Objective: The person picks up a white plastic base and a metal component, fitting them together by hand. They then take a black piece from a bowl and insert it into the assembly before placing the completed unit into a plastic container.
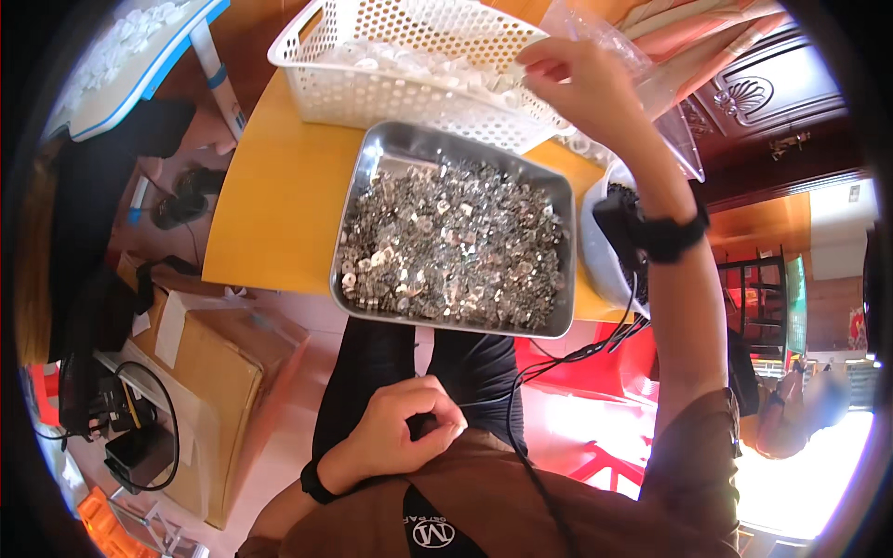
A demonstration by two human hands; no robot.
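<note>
A steel tray (569,316) heaped with small shiny metal pieces (456,246) rests at the table's near edge. Behind it is a white perforated basket (409,104) with small whitish, translucent pieces (400,58) inside. My right hand (577,88) reaches over the basket's right end, its fingers bent but apart; nothing shows between them. Close to my body, above my lap, my left hand (409,428) is closed, thumb against the curled fingers. Whatever it may hold is hidden.
A yellow table (270,223) carries the containers. Right of the tray stands a pale tub (595,251) with dark contents, and cables (586,352) hang below it. A cardboard box (214,372) is at lower left. A blue-edged white tray (121,93) with white pieces is at far left, near another person.
</note>
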